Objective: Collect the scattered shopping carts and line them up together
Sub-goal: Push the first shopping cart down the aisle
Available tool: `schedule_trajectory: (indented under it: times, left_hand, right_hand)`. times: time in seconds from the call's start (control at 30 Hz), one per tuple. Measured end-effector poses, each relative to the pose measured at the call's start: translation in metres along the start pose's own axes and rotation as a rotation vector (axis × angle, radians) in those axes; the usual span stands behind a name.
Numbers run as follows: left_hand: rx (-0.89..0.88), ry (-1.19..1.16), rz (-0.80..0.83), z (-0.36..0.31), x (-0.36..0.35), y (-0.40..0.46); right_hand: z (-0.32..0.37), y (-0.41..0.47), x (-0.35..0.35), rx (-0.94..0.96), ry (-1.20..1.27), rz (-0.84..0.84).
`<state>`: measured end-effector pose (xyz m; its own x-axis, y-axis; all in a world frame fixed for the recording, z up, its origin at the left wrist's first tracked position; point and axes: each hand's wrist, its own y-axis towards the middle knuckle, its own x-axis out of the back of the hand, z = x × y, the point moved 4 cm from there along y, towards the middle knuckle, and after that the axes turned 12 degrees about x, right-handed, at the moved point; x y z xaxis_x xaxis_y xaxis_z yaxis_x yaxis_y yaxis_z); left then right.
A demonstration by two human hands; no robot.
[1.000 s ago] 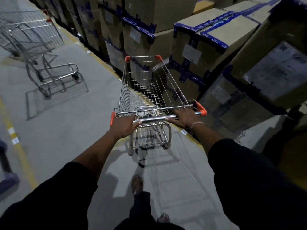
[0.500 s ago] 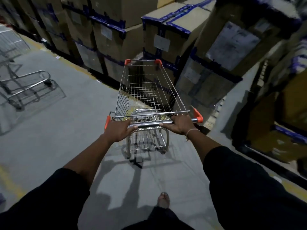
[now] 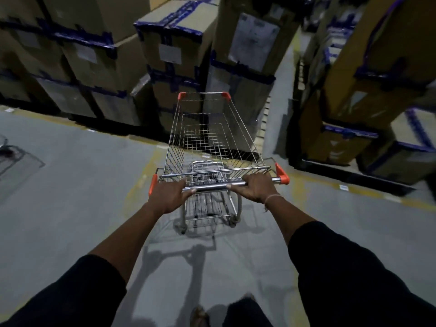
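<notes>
An empty wire shopping cart (image 3: 207, 142) with orange corner caps stands right in front of me on the grey floor, its nose toward stacked boxes. My left hand (image 3: 168, 197) grips the left end of its steel handle bar (image 3: 213, 186). My right hand (image 3: 256, 188) grips the right part of the same bar, near the orange end cap. Only the edge and shadow of a second cart (image 3: 9, 153) show at the far left.
Tall stacks of cardboard boxes with blue tape (image 3: 169, 50) wall off the far side. A narrow aisle (image 3: 280, 95) opens between them and more boxes (image 3: 368, 86) at the right. Yellow floor lines (image 3: 354, 192) run along the stacks. Grey floor spreads to the left.
The cart and my view have swung to the right. The other cart has slid almost out of sight at the left, and the aisle between the box stacks has come ahead. Both hands keep hold.
</notes>
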<state>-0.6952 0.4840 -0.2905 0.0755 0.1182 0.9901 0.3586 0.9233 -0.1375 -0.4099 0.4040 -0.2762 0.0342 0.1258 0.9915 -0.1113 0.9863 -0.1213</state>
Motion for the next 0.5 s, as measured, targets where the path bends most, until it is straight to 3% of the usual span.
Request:
schedule_trajectory:
  times: [0.5]
  left_hand:
    - [-0.218, 0.009, -0.039, -0.118, -0.015, -0.093]
  right_hand:
    - [-0.024, -0.207, -0.021, -0.275, 0.100, -0.067]
